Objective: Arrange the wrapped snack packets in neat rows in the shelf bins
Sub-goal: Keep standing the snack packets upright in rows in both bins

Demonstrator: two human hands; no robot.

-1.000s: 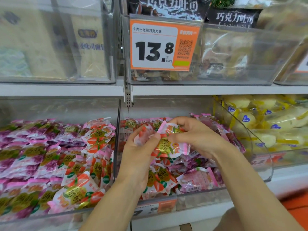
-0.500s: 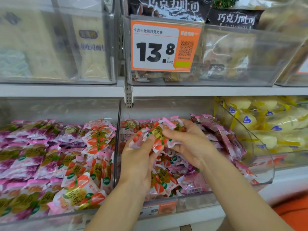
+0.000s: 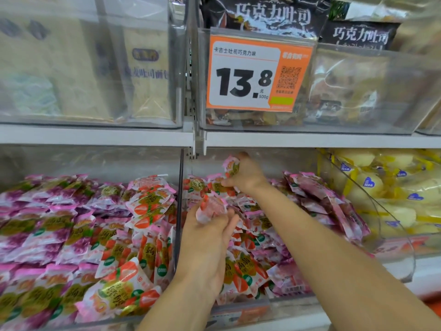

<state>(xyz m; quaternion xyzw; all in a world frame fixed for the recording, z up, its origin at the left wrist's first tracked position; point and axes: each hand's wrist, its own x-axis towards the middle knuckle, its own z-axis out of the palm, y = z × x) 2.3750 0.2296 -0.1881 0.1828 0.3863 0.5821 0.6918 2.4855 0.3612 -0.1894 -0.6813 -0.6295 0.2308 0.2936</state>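
Straight below the orange price tag (image 3: 257, 74), the right hand (image 3: 247, 179) curls round a strawberry packet (image 3: 231, 166) at the back of the clear bin (image 3: 393, 254). Further down beneath the tag, the left hand (image 3: 206, 240) pinches a pink packet (image 3: 211, 207) in its fingertips above the heaped packets (image 3: 248, 266).

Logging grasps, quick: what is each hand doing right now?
Left hand: closed, holding a pink packet.
Right hand: closed, holding a strawberry packet.
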